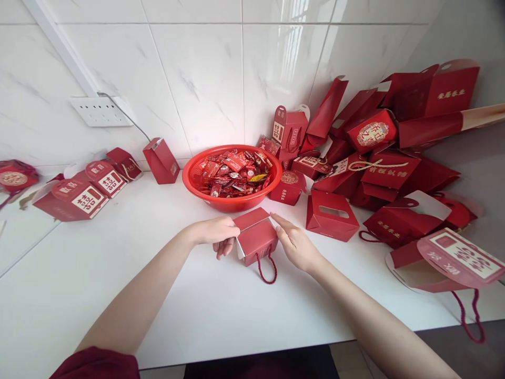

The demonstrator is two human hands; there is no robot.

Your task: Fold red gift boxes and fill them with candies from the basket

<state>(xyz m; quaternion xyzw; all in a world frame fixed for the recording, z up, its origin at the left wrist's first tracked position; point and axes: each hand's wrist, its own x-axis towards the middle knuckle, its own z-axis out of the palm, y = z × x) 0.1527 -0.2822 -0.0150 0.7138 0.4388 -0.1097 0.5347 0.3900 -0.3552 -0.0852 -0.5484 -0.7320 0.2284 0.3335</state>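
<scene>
A small red gift box with a dark red cord handle lies on the white table between my two hands. A seam crosses its upper face, where two red flaps meet. My left hand grips the left end, thumb on top and fingers curled below the edge. Along the right end, my right hand holds the box with its fingers pressed to the side and corner. Just beyond the box stands a red plastic basket full of small wrapped packets.
A heap of red gift boxes fills the right side, with an open box near the front edge. Several more boxes stand at the left. A tiled wall with a socket panel and cable rises behind the table.
</scene>
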